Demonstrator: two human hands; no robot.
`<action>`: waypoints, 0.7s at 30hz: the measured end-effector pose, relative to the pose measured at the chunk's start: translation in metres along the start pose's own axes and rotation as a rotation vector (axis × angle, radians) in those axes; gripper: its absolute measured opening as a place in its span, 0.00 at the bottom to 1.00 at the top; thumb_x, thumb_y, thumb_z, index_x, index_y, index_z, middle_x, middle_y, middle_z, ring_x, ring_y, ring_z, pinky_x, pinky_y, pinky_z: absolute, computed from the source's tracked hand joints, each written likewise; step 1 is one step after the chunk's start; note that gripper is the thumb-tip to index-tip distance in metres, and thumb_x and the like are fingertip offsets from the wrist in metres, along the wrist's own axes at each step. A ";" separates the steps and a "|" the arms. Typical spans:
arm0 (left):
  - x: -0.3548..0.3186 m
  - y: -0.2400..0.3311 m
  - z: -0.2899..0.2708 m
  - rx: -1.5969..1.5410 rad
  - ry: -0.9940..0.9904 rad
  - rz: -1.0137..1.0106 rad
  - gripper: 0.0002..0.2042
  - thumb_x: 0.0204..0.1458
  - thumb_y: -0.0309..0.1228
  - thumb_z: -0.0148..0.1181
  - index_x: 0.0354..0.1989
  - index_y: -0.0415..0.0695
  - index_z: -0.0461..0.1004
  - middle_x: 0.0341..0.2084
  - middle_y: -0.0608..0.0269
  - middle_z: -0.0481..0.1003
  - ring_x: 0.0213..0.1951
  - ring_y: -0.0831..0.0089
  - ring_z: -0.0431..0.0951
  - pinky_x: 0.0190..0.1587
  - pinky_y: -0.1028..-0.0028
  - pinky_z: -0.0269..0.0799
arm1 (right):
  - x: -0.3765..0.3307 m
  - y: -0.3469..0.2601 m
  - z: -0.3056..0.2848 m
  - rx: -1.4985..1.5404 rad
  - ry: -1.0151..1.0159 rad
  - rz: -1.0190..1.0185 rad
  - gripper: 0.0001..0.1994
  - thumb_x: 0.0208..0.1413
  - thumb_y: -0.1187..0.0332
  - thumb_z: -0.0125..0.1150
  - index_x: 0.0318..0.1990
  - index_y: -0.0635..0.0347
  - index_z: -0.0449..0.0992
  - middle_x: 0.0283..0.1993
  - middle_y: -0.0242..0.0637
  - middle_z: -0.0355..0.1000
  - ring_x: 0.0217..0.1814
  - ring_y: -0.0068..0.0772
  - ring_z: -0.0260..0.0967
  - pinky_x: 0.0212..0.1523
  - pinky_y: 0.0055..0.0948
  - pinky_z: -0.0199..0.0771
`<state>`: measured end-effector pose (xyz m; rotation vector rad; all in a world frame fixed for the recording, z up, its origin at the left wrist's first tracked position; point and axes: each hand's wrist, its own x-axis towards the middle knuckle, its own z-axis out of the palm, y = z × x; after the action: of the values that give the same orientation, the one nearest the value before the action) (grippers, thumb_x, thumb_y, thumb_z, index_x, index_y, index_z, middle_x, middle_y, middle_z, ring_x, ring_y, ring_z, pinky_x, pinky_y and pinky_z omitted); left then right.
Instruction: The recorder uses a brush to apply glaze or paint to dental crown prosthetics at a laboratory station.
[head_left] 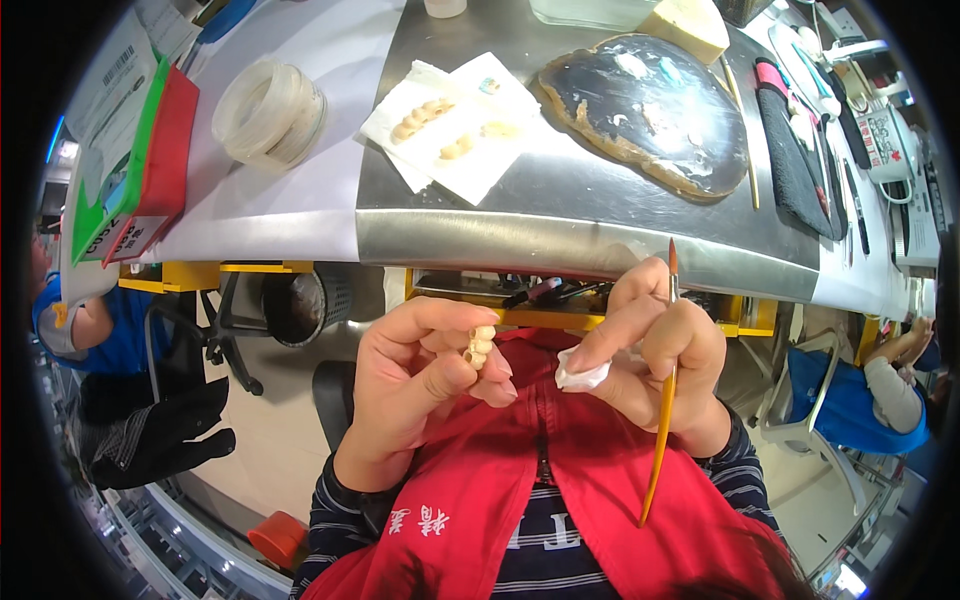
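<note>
While the left hand (415,385) pinches a tooth bridge (481,345), work pauses below the table (480,240) edge.
Right hand (655,355) fingers grip brush (665,400) and tissue (580,373); dabbing seems underway, demanding steady aim.

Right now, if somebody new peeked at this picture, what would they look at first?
Probably the two hands in the middle: the left hand pinches a small row of false teeth, and the right hand holds a thin orange brush and a white tissue wad. Behind them, on the steel bench, lies a dark mixing slab.
</note>
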<state>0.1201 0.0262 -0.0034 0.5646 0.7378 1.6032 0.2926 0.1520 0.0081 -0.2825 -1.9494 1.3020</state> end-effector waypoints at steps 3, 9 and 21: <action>-0.001 -0.004 0.002 -0.099 0.023 -0.013 0.16 0.51 0.27 0.57 0.47 0.33 0.66 0.30 0.51 0.75 0.33 0.67 0.78 0.38 0.71 0.77 | -0.002 0.002 -0.001 -0.009 0.029 -0.085 0.23 0.36 0.80 0.68 0.22 0.51 0.53 0.28 0.31 0.76 0.28 0.31 0.61 0.31 0.24 0.64; -0.002 -0.005 0.004 -0.081 -0.004 -0.042 0.17 0.51 0.27 0.58 0.47 0.33 0.66 0.30 0.51 0.75 0.34 0.68 0.78 0.40 0.69 0.76 | -0.001 -0.001 -0.004 -0.021 -0.006 -0.129 0.21 0.35 0.85 0.62 0.23 0.51 0.54 0.29 0.33 0.75 0.31 0.35 0.66 0.35 0.27 0.69; -0.001 -0.002 0.016 0.004 0.114 -0.093 0.16 0.47 0.29 0.62 0.41 0.37 0.65 0.23 0.50 0.74 0.27 0.65 0.78 0.30 0.70 0.78 | -0.006 0.000 0.002 0.145 0.005 -0.059 0.19 0.40 0.84 0.62 0.24 0.55 0.55 0.31 0.43 0.74 0.31 0.35 0.71 0.30 0.26 0.72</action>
<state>0.1333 0.0278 0.0057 0.4386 0.8407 1.5576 0.2951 0.1476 0.0050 -0.1562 -1.8343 1.3944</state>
